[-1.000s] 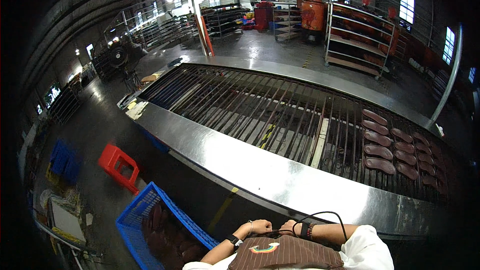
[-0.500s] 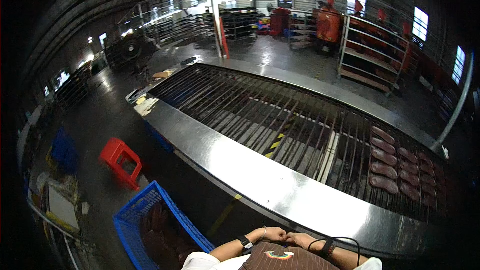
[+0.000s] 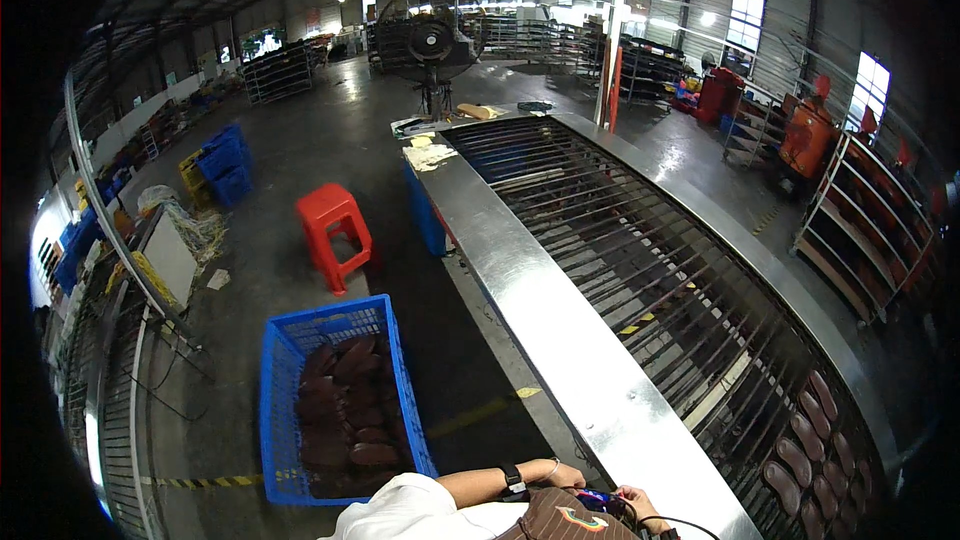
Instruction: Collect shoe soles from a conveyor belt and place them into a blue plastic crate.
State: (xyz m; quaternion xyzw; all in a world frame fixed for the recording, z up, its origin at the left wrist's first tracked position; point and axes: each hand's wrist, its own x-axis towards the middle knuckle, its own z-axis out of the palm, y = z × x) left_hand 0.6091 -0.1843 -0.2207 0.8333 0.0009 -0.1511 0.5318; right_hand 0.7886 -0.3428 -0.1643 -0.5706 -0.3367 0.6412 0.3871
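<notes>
My left hand [image 3: 568,476] and my right hand [image 3: 638,502] are together at the lower edge, in front of a brown striped apron with a rainbow patch. Between them is a small dark device [image 3: 598,500] with blue and reddish spots, and a black cable runs off to its right. The fingers of both hands close on its ends; what it is exactly I cannot make out. Close beyond stands a conveyor with metal bars [image 3: 640,260] and a broad shiny rim [image 3: 570,325]. Brown shoe soles [image 3: 795,460] lie in rows on its bars at the right.
A blue plastic crate [image 3: 268,410] holding many brown soles stands on the floor to my left. Beyond it is a red stool [image 3: 330,230]. A large fan [image 3: 432,40] stands past the conveyor's far end. Wheeled racks [image 3: 865,225] line the right; blue crates [image 3: 225,165] sit at the far left.
My view has swung left, so the conveyor and my hands appear further right and the blue crate shows whole. The dark device between my hands now shows more plainly.
</notes>
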